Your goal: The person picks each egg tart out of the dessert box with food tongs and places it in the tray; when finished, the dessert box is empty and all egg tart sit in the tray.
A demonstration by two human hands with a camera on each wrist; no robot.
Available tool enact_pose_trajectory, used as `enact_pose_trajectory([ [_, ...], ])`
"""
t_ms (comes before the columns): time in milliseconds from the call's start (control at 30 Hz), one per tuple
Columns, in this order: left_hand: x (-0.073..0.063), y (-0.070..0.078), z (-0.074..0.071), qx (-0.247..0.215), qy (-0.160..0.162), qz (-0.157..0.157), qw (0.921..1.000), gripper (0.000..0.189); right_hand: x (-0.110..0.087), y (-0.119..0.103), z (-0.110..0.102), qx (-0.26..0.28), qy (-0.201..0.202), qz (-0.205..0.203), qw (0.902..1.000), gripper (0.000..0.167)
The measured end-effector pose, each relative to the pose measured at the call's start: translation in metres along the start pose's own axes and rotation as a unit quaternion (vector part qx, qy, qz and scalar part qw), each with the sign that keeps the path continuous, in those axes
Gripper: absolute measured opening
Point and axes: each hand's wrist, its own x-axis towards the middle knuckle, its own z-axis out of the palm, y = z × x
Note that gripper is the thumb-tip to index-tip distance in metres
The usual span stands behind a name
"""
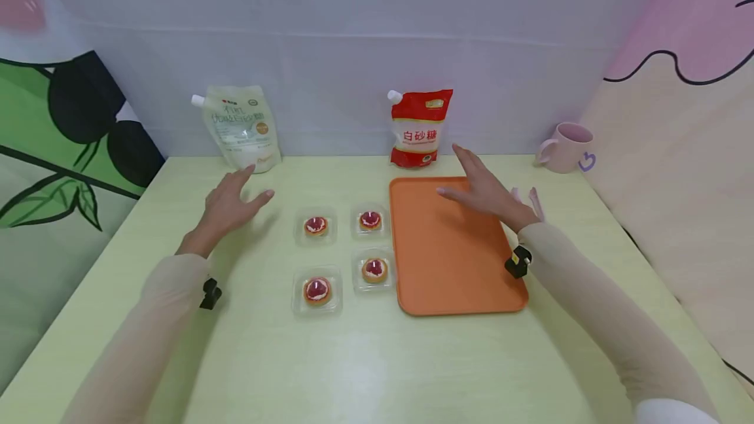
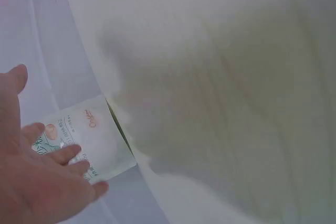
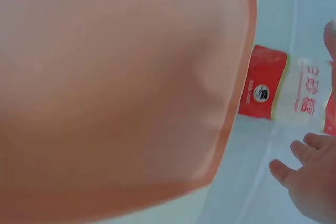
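Observation:
My left hand [image 1: 228,205] hovers over the left of the table, thumb spread and fingers stretched out, holding nothing. Just beyond it a pale green sugar pouch [image 1: 243,128] with a white spout cap leans against the back wall. In the left wrist view, the fingers overlap that pouch [image 2: 105,145]. Above the upper part of an orange tray [image 1: 453,254] is my right hand [image 1: 480,187], empty, its fingers extended. Close ahead of it stands a red and white sugar pouch [image 1: 419,128], which the right wrist view also shows beyond the tray's edge.
Several small berry-topped tarts, including one at front left [image 1: 317,290], sit in clear plastic boxes left of the tray. A pink mug [image 1: 567,147] stands in the back right corner. Behind my right wrist, a pinkish object [image 1: 535,203] is partly hidden. Cloth walls border the table.

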Motion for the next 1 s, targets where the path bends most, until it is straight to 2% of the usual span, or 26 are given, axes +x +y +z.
enact_pose_trajectory([
  [133, -0.004, 0.002, 0.001, -0.090, -0.029, 0.020, 0.9953, 0.080, 0.008, -0.020, 0.003, 0.036, -0.004, -0.028, 0.9990, 0.101],
  [233, -0.007, 0.005, 0.002, -0.149, -0.050, 0.036, 0.9870, 0.075, 0.014, -0.038, 0.008, 0.057, -0.021, -0.048, 0.9970, 0.100],
  [400, -0.012, 0.007, 0.011, -0.208, -0.096, 0.063, 0.9713, 0.069, 0.026, -0.068, 0.020, 0.069, -0.058, -0.093, 0.9915, 0.094],
  [500, -0.015, 0.008, 0.017, -0.217, -0.126, 0.073, 0.9651, 0.073, 0.034, -0.085, 0.029, 0.078, -0.078, -0.126, 0.9859, 0.089],
  [633, -0.016, 0.009, 0.024, -0.201, -0.159, 0.083, 0.9630, 0.082, 0.041, -0.104, 0.039, 0.079, -0.113, -0.141, 0.9803, 0.088],
  [867, -0.017, 0.006, 0.032, -0.186, -0.175, 0.097, 0.9618, 0.093, 0.052, -0.127, 0.056, 0.064, -0.136, -0.177, 0.9727, 0.087],
  [1000, -0.017, 0.009, 0.039, -0.168, -0.182, 0.104, 0.9631, 0.099, 0.055, -0.136, 0.066, 0.044, -0.149, -0.178, 0.9718, 0.087],
])
